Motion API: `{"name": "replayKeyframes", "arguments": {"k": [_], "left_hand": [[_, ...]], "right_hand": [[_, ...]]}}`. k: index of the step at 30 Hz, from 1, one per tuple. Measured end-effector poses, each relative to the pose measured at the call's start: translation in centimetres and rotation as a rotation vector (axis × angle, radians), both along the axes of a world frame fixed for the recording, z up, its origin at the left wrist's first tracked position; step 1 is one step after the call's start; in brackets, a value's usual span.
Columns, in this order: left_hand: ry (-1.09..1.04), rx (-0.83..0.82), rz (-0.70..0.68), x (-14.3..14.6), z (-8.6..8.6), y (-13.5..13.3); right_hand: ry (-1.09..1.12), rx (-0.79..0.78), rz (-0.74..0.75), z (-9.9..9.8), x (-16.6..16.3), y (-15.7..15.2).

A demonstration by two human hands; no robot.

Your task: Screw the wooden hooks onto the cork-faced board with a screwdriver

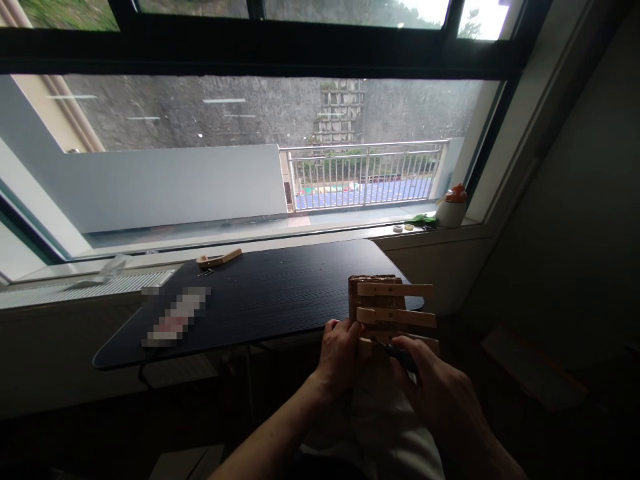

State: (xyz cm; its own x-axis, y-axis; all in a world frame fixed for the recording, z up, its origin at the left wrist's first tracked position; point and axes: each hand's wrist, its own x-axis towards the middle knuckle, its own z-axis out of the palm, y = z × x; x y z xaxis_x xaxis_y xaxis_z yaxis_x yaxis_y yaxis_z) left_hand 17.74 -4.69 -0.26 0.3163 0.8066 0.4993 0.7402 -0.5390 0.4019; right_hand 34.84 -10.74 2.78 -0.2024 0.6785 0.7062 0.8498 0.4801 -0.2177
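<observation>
A brown wooden board (353, 297) with a rough edge rests over my lap by the table's near right side. Several pale wooden hooks (400, 290) lie across it in parallel, their ends sticking out to the right. My left hand (340, 353) is closed on the board's near left edge, beside the nearest hook. In my right hand (440, 380) is a screwdriver (404, 359) with a dark handle. Its tip points left at the nearest hook; whether it sits in a screw is too dark to tell.
On the dark table (280, 287) lie a loose wooden hook (220, 258), small screws (205, 272) and a blurred-out packet (177, 319). A white bottle with an orange top (451, 208) stands on the windowsill near two small rolls (403, 228). A radiator (45, 293) runs under the window.
</observation>
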Motion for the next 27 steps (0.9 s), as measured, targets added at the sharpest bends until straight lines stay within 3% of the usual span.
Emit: {"name": "replayKeyframes", "arguments": {"k": [6, 15, 21, 27], "left_hand": [[0.008, -0.011, 0.006, 0.0, 0.0, 0.0], [0.018, -0.001, 0.002, 0.0, 0.0, 0.1], [0.011, 0.003, -0.008, 0.1, 0.1, 0.0], [0.017, 0.0, 0.006, 0.0, -0.1, 0.2]], "right_hand": [[-0.016, 0.043, 0.14, 0.1, 0.2, 0.2], [0.123, -0.052, -0.038, -1.1, 1.0, 0.5], [0.0, -0.021, 0.015, -0.3, 0.7, 0.0], [0.025, -0.016, 0.116, -0.1, 0.5, 0.1]]}}
